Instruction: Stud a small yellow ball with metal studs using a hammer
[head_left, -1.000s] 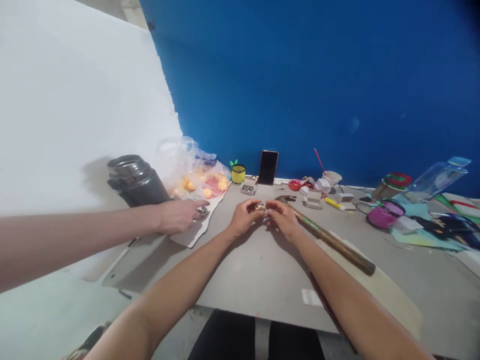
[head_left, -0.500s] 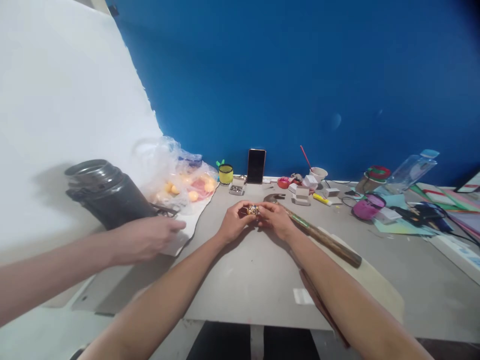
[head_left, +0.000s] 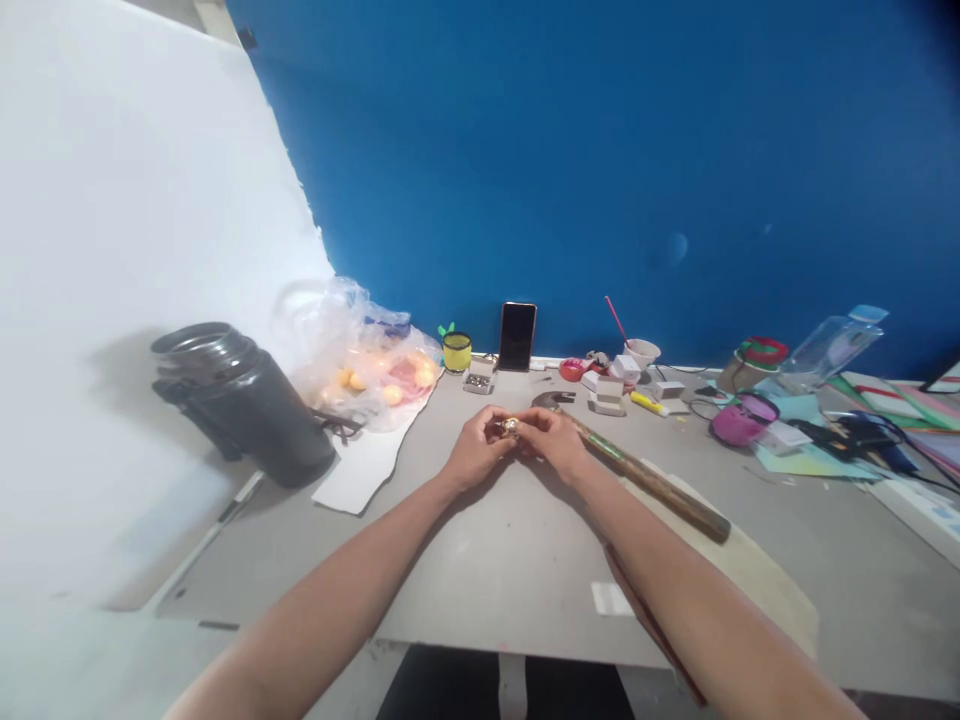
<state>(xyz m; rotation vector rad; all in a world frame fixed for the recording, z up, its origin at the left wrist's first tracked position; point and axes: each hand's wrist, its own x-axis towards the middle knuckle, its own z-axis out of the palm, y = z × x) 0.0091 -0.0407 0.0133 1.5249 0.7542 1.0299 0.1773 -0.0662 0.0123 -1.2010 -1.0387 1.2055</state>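
Observation:
A small gold and silver ball-like piece [head_left: 511, 427] is held between the fingertips of both my hands above the middle of the grey table. My left hand [head_left: 480, 445] pinches it from the left, my right hand [head_left: 551, 440] from the right, and the fingers partly cover it. Just right of my right hand lies a hammer [head_left: 660, 487] with a wooden handle, its head toward the wall. Beyond my hands is a small open box [head_left: 478, 377] of shiny bits.
A dark flask [head_left: 255, 405] leans at the left beside a plastic bag [head_left: 375, 375] with orange balls. A phone [head_left: 517, 337] stands by the blue wall. Small white boxes [head_left: 607, 397], a purple pouch [head_left: 742, 420] and a clear bottle [head_left: 829, 350] sit at the right.
Another person's arm, earlier reaching in from the left beside the flask, has left the view. My hands stay together around the small piece, which is now more covered by my fingers.

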